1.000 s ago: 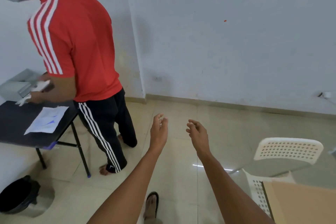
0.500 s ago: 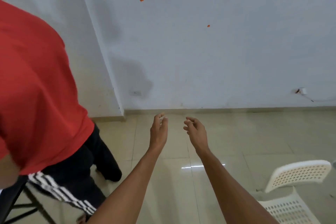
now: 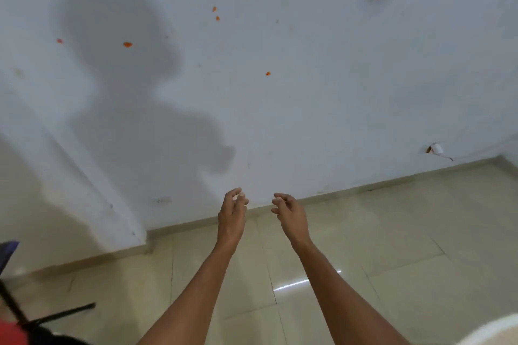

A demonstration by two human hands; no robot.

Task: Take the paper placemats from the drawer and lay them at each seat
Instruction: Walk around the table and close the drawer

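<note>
Both of my arms reach forward over the tiled floor toward a white wall. My left hand (image 3: 233, 211) is held edge-on, fingers loosely curled and apart, with nothing in it. A short gap to its right, my right hand (image 3: 288, 211) also hangs empty with its fingers bent and spread. No placemat, drawer or seat setting shows in the head view.
The white wall (image 3: 280, 98) fills most of the view, with a projecting corner (image 3: 134, 230) at the left. A black table leg (image 3: 56, 316) and a bit of a person's red shirt (image 3: 11, 333) sit at the bottom left. A white chair edge (image 3: 499, 330) shows bottom right.
The view has swung right and up: the person in the red shirt and the black table have slid almost out at the left. My hands keep the same empty pose.
</note>
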